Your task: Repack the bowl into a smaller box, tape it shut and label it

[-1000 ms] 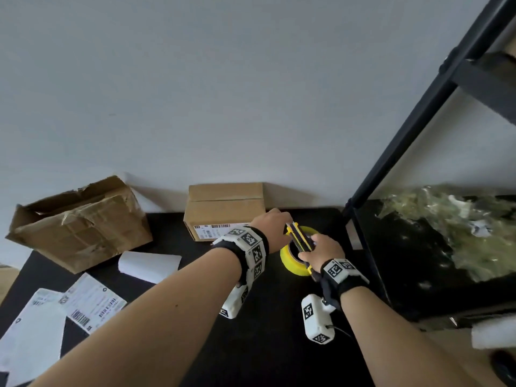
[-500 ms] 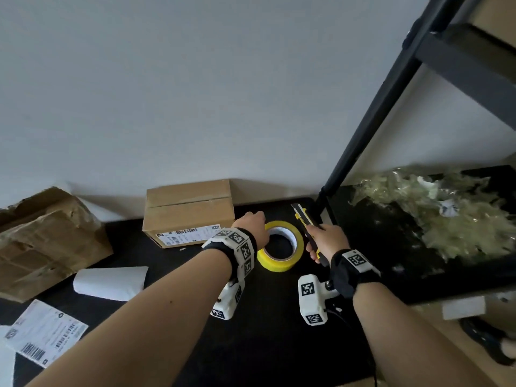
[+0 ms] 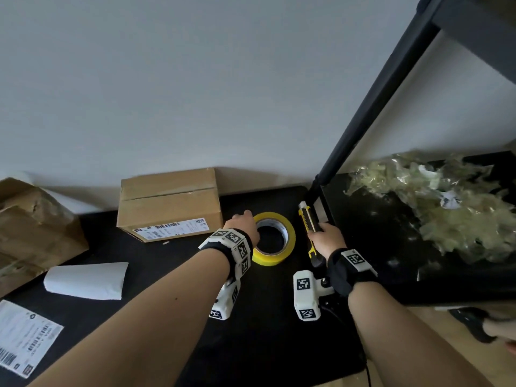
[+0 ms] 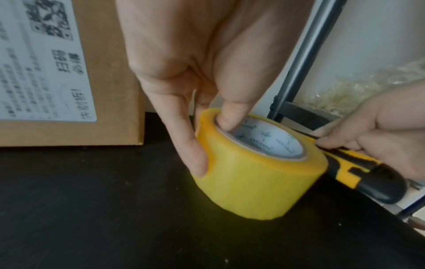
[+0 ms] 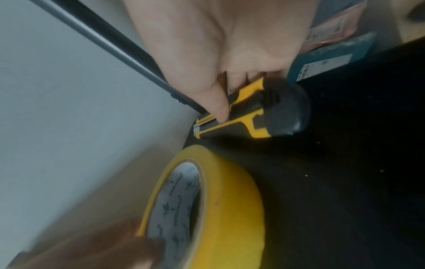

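Black tabletop, two boxes, left hand pinching one tape roll, right hand gripping one knife

We are counting two cardboard boxes on the bench: one sealed box and one torn box. We are seeing one roll of yellow tape, one utility knife, one curled white sheet, and one printed label. We are also counting two hands: one left hand, one right hand.
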The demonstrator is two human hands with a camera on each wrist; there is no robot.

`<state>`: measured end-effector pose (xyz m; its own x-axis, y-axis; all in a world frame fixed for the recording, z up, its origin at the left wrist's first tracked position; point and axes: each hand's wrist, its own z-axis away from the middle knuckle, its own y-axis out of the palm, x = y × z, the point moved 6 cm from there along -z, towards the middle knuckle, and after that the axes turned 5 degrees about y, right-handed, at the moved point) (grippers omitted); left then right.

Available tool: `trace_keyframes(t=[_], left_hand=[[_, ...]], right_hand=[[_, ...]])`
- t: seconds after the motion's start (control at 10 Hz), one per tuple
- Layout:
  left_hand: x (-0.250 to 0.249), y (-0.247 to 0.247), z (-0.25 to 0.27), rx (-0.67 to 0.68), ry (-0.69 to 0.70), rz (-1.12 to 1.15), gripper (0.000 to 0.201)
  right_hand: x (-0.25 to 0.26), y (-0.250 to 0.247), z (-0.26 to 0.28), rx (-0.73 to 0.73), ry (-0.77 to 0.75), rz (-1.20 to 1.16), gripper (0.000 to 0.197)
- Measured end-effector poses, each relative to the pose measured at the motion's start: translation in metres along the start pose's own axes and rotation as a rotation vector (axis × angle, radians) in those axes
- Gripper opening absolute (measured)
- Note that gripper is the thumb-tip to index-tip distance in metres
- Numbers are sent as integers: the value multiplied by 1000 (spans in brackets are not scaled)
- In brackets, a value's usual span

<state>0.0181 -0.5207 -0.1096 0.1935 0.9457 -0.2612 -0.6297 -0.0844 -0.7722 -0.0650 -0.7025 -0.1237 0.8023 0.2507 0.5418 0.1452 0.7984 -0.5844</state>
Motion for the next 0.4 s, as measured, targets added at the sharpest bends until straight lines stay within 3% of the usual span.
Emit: trace_keyframes(t=[0.1, 0.4], left_hand=[[1, -2, -5, -44, -19, -3, 41], [3, -18, -7, -96, -28, 68, 43]], right_hand=[[0, 10, -10, 13, -4, 44, 44], [32, 22, -17, -15, -74, 187, 37]])
